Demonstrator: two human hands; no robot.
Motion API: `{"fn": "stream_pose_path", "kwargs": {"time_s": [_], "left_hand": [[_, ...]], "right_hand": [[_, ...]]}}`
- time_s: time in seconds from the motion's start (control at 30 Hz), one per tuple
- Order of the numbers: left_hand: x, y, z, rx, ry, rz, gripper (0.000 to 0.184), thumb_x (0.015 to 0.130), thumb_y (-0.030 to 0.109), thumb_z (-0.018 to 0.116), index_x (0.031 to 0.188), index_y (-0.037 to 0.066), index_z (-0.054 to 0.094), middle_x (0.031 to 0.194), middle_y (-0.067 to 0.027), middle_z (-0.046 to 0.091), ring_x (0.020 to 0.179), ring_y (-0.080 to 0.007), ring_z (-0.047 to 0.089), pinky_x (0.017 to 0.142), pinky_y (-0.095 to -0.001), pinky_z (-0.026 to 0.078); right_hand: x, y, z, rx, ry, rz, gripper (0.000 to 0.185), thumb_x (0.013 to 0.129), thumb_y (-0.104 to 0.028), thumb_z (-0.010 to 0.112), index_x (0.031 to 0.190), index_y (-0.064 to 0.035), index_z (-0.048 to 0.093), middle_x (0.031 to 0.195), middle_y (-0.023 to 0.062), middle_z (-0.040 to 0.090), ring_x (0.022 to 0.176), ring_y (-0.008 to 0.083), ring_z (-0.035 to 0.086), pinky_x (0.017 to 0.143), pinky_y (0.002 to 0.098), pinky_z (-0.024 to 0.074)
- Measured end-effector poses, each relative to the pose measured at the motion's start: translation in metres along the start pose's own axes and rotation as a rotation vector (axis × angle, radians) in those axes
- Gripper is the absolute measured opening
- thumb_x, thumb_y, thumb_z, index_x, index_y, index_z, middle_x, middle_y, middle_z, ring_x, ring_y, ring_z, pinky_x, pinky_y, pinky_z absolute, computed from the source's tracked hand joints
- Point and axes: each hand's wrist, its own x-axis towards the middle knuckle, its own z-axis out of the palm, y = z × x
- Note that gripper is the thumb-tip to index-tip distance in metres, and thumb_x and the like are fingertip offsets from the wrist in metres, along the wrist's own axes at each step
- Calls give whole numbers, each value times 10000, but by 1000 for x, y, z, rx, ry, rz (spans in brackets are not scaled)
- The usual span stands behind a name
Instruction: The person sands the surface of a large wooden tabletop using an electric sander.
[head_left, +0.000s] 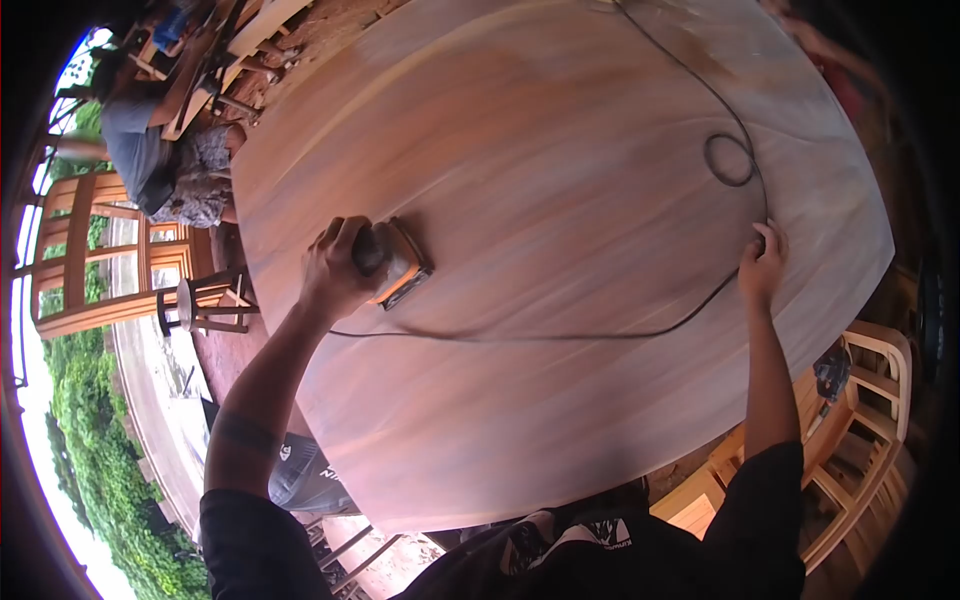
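My left hand is wrapped round the top of an electric sander, dark with an orange band, which rests on the large wooden tabletop near its left side. From the sander a black power cord runs along the wood to the right. My right hand is closed on this cord near the right side of the panel. Beyond that hand the cord goes up toward the far edge, with a small loop lying beside it. The sander's underside is hidden.
At the upper left a person sits by some timber. A stool and a wooden frame stand on the left. Slatted wooden furniture with a dark tool on it is at lower right. Another person's arm shows at upper right.
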Motion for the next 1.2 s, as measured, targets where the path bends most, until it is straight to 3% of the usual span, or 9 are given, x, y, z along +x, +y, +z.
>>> {"fn": "stream_pose_path", "kwargs": {"time_s": [0.3,0.53,0.73,0.83,0.93,1.03,1.2], "left_hand": [[138,133,58,8,-53,203,500,699,239,790,1134,102,586,1052,-142,655,926,-367,674,783,-468,546],[236,227,108,-34,-13,390,520,710,264,754,1181,109,595,1087,-144,660,1003,-364,663,861,-477,531],[337,289,148,109,0,371,524,741,372,701,1168,76,639,1189,-160,658,1049,-334,665,873,-430,538],[358,314,139,-30,-7,458,346,748,323,726,1045,146,729,1110,-86,705,1102,-307,646,874,-424,538],[425,309,194,408,-205,656,396,769,350,701,1108,146,706,1085,-131,702,1101,-327,643,854,-453,537],[370,322,151,-130,33,250,515,825,358,645,1292,143,620,1188,-161,675,1168,-341,612,942,-463,508],[328,305,121,66,-130,43,567,766,378,683,1255,96,634,1232,-112,654,1131,-254,652,917,-355,542]], "right_hand": [[3,-10,-6,133,32,72,256,866,48,509,1063,-69,624,1329,133,536,1228,328,506,876,403,512],[-1,-6,-5,213,107,110,342,811,144,519,1026,-95,635,1332,135,530,1232,338,522,873,399,544],[1,-10,-9,314,126,159,369,784,174,491,977,-101,643,1322,143,534,1242,349,528,849,389,564],[2,-10,-7,229,117,133,364,785,176,483,965,-98,640,1328,148,523,1234,351,541,848,388,567],[2,-12,-5,252,120,141,367,774,186,457,932,-90,641,1325,147,520,1232,347,547,882,400,553],[2,-8,-1,276,126,141,347,779,167,451,915,-84,648,1317,145,538,1220,341,541,896,414,528],[3,-4,3,240,132,106,370,748,180,430,892,-88,642,1274,163,551,1190,363,546,896,432,522]]}}
